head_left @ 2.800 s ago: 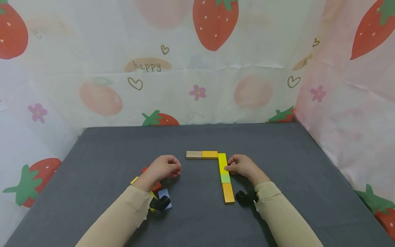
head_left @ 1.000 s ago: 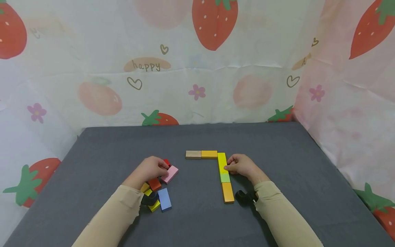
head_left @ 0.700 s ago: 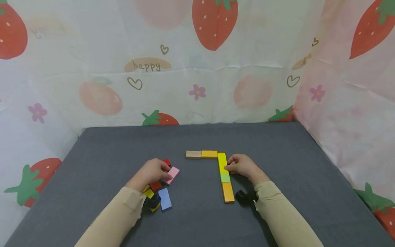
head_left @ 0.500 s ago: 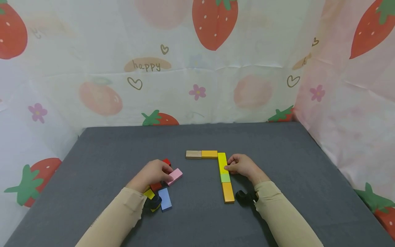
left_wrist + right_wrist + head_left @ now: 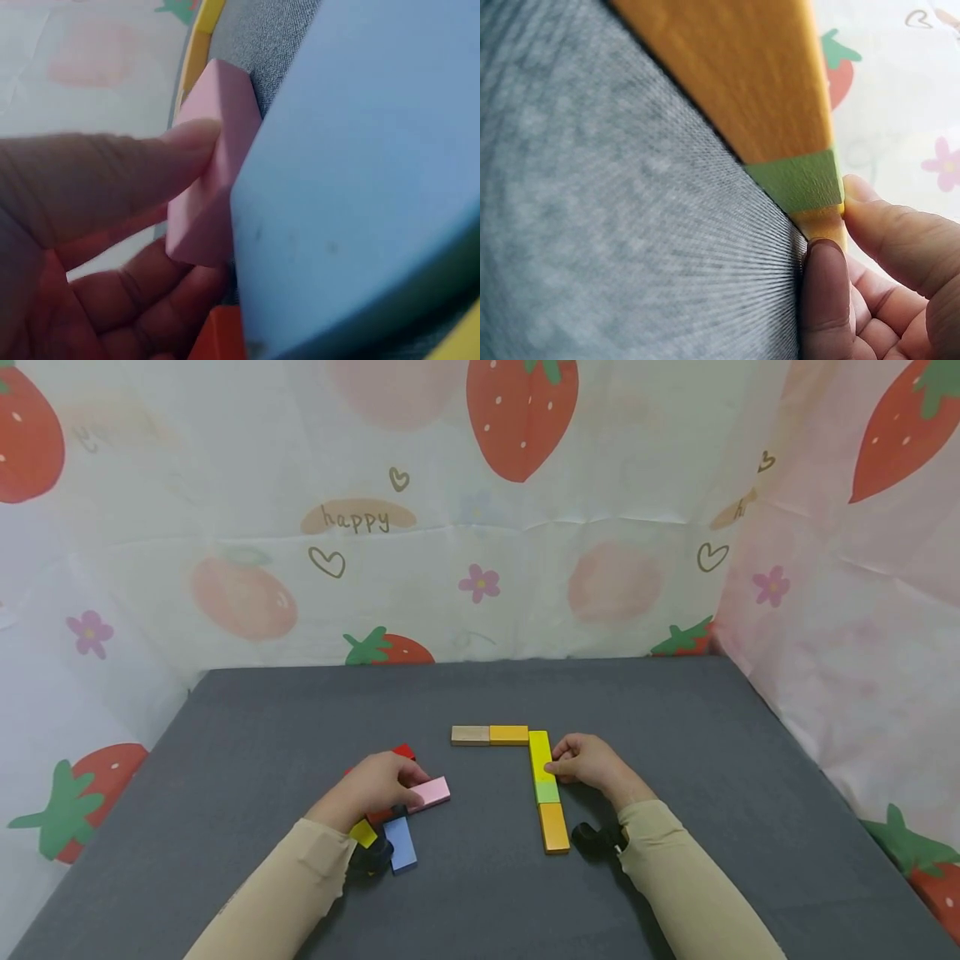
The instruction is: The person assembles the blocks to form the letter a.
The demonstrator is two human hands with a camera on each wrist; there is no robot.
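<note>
In the head view my left hand [image 5: 378,787] pinches a pink wooden block [image 5: 431,793] by its left end. The left wrist view has the thumb across the block's face and fingers behind it. A blue block [image 5: 401,843] lies just below. My right hand [image 5: 596,767] is at the right edge of a yellow block [image 5: 540,756], thumb tip on it and fingers curled. That block heads a line with a green block [image 5: 547,793] and an orange block [image 5: 554,828]. At its top, a second line holds an amber block [image 5: 509,736] and a plain wood block [image 5: 470,736].
Red blocks [image 5: 405,751] and a yellow block [image 5: 363,833] lie around and under my left hand, partly hidden by it and the black wrist camera [image 5: 372,857]. A dark grey cloth [image 5: 480,893] covers the table. Strawberry-print sheets [image 5: 480,527] hang behind and beside it.
My left hand drew back left from mid-table, and now holds the pink block, which has slid right and turned closer to level. The right hand and the lined-up blocks look unmoved.
</note>
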